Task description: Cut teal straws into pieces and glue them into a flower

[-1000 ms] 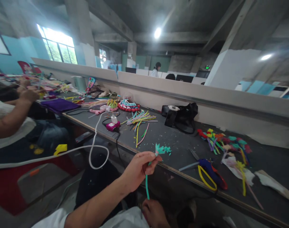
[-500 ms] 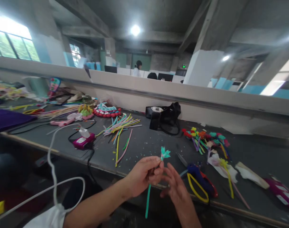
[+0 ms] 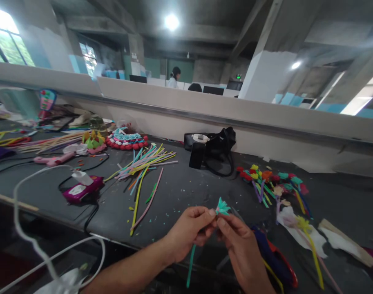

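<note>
My left hand (image 3: 190, 230) pinches a teal pipe-cleaner flower (image 3: 222, 207) just below its frayed head; the stem (image 3: 190, 265) hangs down past the table edge. My right hand (image 3: 240, 245) comes in from the lower right, its fingertips closed against the same stem right under the head. Both hands hover above the dark worktable (image 3: 180, 192), near its front edge.
Loose coloured pipe cleaners (image 3: 143, 163) lie left of centre, finished flowers (image 3: 272, 181) on the right. A black bag (image 3: 215, 149) sits by the back wall, a pink charger box (image 3: 82, 190) with a white cable (image 3: 36, 241) at left, and a blue, red and yellow tool (image 3: 273, 257) under my right hand.
My right hand rose from my lap to meet the left one at the flower head. The view swung right and down toward the table.
</note>
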Demonstrator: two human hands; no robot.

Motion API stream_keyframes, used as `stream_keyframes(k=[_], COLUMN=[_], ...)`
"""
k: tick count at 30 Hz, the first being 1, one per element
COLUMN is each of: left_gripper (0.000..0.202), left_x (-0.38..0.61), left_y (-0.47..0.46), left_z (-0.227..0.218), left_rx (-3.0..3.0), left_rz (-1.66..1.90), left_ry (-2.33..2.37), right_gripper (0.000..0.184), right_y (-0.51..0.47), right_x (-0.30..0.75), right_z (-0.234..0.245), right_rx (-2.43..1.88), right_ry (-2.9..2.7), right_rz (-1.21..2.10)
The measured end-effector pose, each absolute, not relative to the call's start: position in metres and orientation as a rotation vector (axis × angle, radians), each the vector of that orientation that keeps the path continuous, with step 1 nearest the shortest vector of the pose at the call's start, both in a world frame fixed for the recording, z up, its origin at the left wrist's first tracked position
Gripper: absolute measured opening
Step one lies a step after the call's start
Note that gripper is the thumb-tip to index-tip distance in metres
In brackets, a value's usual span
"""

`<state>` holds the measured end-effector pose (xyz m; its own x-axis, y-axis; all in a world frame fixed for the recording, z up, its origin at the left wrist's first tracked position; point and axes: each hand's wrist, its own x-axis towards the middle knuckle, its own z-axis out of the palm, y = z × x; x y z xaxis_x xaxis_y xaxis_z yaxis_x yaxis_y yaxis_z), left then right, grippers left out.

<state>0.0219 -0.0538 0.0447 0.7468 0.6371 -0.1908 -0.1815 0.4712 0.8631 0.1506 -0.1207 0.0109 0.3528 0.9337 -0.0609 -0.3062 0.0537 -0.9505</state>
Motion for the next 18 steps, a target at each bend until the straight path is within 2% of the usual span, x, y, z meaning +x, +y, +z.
stream_keyframes(k=[4,12,15,18], left_gripper=[0.038,0.027,0.023,0.019], left_x=[0.028,0.032,0.033,0.034], left_y=[-0.055,-0.056,-0.054,-0.048], left_z=[0.041,0.031,0.031,0.031], left_rx=[1.0,1.228,1.091,0.962], left_rz=[0.598,0.725,0.744,0.769], left_ry=[0.643,0.605,0.608,0.567], right_gripper=[0.026,0.03,0.029,0.029], right_y=[-0.114,-0.125,-0.13,-0.135], right_x=[0.152,0.152,0.15,0.149], right_z=[0.013,0.021,0.019,0.012], right_rx=[-1.259,-1.577,-1.555,-1.496], right_ry=[-0.744,-1.071,-1.14,-1.105], right_rz=[0.98,0.571,0.566,0.703])
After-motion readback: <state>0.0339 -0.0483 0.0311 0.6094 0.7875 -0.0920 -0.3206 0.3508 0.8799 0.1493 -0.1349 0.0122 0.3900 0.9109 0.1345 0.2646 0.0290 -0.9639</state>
